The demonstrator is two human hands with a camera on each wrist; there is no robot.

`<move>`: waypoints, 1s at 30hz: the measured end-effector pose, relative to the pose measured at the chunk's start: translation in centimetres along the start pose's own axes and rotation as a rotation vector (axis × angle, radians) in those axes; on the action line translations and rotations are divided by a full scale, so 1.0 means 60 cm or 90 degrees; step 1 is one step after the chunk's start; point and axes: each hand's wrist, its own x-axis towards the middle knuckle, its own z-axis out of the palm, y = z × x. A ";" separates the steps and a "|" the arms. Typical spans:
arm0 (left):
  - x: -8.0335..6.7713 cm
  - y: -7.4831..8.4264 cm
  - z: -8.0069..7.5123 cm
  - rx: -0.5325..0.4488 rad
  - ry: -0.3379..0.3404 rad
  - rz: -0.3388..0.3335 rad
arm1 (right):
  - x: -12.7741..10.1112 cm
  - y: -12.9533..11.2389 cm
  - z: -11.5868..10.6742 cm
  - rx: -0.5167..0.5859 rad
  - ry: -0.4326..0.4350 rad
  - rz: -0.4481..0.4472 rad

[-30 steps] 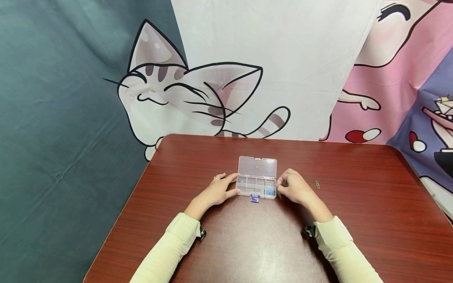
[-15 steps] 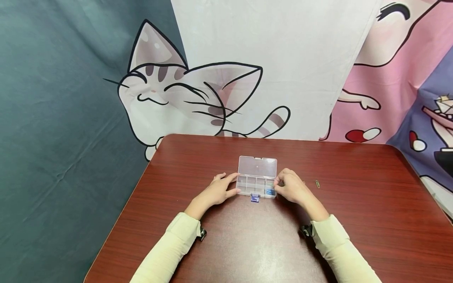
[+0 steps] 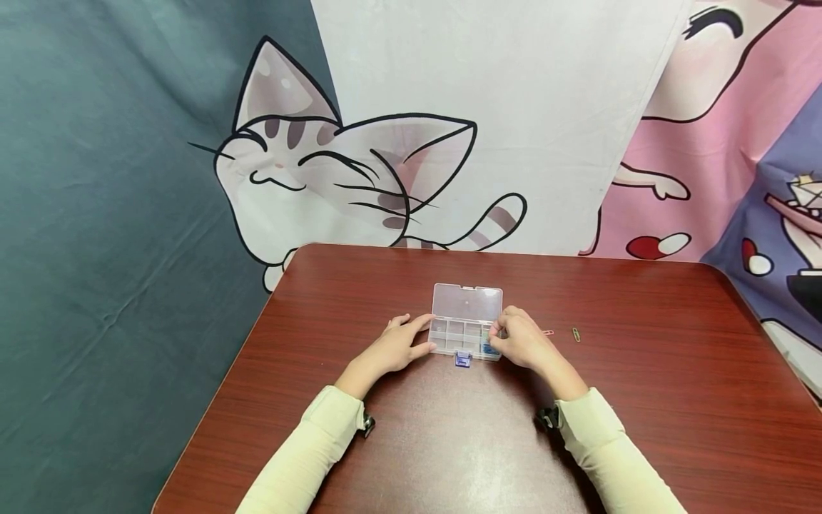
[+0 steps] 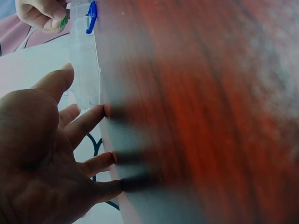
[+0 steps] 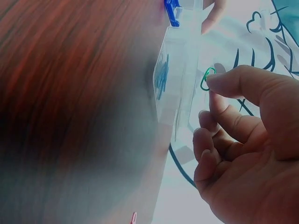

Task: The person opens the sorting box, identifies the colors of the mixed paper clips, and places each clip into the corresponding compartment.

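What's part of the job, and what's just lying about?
In the job:
divided box, left hand beside it
blue clips inside
green clip pinched by right hand

Lying about, perhaps needed later:
pink clip
yellow-green clip

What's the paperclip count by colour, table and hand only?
Green paperclip: 1, pinched by the right hand
Pink paperclip: 1, on the table
Yellow-green paperclip: 1, on the table
Total: 3

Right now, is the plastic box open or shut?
The box is open: its clear lid is swung back, the compartments uncovered.
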 end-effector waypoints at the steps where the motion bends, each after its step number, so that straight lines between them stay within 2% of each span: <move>1: 0.000 0.000 0.000 -0.001 0.000 0.001 | 0.001 -0.001 0.002 -0.001 -0.001 0.003; 16: 0.000 -0.002 0.001 -0.008 0.002 0.002 | 0.008 -0.023 0.013 -0.003 -0.022 0.038; 30: 0.000 -0.002 0.001 -0.005 -0.002 -0.002 | 0.015 -0.031 0.020 -0.003 -0.017 0.056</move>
